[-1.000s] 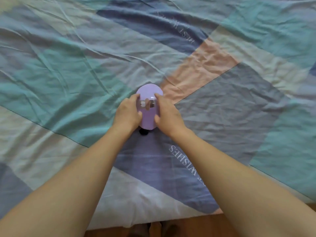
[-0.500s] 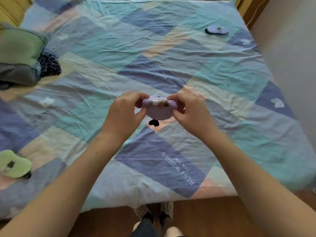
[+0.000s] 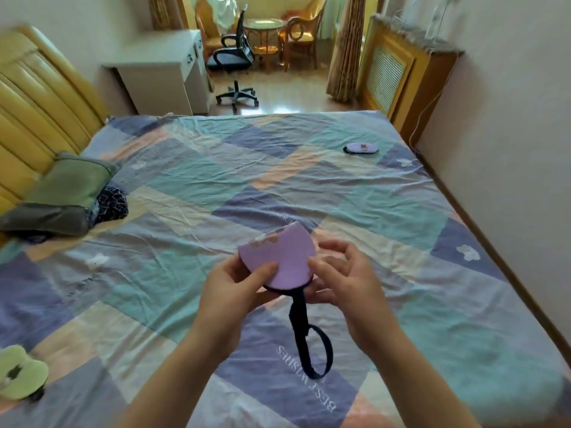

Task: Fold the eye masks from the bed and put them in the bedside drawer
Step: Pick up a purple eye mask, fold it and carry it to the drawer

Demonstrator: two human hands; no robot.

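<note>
Fold seems done, strap left: left hand (image 3: 234, 291) pinches the purple eye mask (image 3: 279, 257), right hand (image 3: 346, 282) grips its lower edge, black strap (image 3: 304, 332) dangling untucked.

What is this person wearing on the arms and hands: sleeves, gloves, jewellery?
Nothing visible. The left forearm and right forearm are bare to the frame's lower edge, with no sleeve showing. The left hand and right hand show no gloves, rings, watch or bracelet.

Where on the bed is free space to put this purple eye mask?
The wide middle of the bed sheet, between the green pillow and the far purple eye mask, is bare. The left edge is crowded: that pillow, the green eye mask.
</note>
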